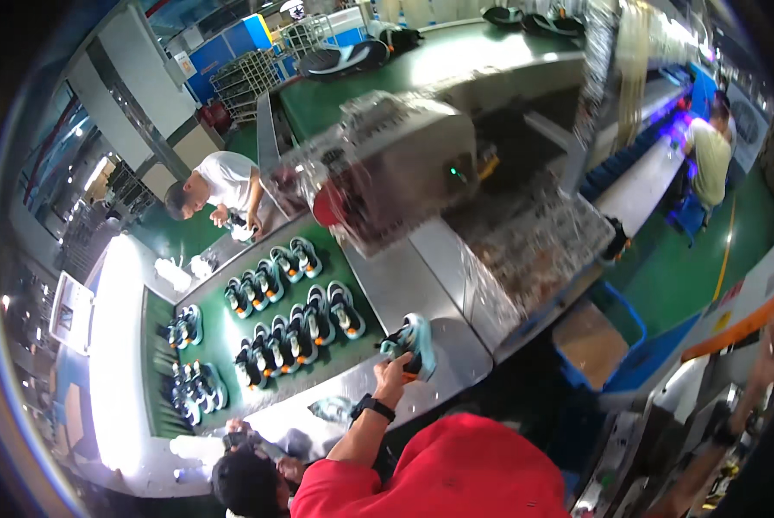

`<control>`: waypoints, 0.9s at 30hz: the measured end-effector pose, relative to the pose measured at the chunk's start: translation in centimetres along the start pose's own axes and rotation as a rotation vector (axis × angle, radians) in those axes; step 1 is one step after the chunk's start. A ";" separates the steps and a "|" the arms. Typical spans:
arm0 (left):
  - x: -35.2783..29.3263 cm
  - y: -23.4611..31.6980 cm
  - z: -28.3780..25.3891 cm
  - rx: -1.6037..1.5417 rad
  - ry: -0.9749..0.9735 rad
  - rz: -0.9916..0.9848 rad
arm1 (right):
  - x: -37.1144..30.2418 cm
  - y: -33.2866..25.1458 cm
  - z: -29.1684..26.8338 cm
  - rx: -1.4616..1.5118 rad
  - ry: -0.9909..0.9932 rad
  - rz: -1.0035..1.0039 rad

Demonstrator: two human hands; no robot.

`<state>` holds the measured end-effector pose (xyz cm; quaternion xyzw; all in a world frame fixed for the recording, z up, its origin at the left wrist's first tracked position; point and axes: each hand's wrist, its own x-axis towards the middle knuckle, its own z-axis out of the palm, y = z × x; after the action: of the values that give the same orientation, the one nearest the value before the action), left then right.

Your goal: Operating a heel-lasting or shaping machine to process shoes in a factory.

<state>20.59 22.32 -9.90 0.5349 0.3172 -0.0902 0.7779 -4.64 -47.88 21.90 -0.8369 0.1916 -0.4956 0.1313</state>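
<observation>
The left hand [391,378] was closed around the lower, orange-marked end of a black and pale-teal sneaker [415,344], which was held tilted over the bare metal ledge [460,356], at the near right end of the green belt [220,335]. Whether the sole touched the metal could not be told. The right hand [772,344] was far out at the rim of the view, near an orange bar [734,330]; distortion there was heavy, so whether it was open or gripping could not be told. Rows of sneakers [296,335] stood close together on the belt, beside the ledge. Main risk, as judged: a one-handed hold at one end left the upper part of the sneaker unsupported, so a loose grip or a twist of the wrist could let it slip onto the hard metal and get scuffed. Second risk: a swing toward the belt could knock the nearest pair, tightly spaced as they were, and topple neighbours. Third: a co-worker [251,482] was bent near the left forearm, so a quick elbow movement could cause a bump.
</observation>
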 end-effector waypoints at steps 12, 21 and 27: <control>28.6 14.6 -4.1 -0.169 0.257 0.328 | 22.2 -60.5 50.9 0.116 -0.662 -0.929; 43.3 19.9 -12.3 0.613 0.597 0.642 | 21.2 -76.9 72.3 0.048 -0.952 -1.021; 31.5 13.4 -2.4 0.222 0.041 0.527 | 23.1 -76.2 64.2 -0.311 -1.207 -0.795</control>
<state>50.67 36.23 -18.66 0.6826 0.1711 0.0917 0.7045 76.43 11.59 40.61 -0.9791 -0.1635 0.0737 -0.0955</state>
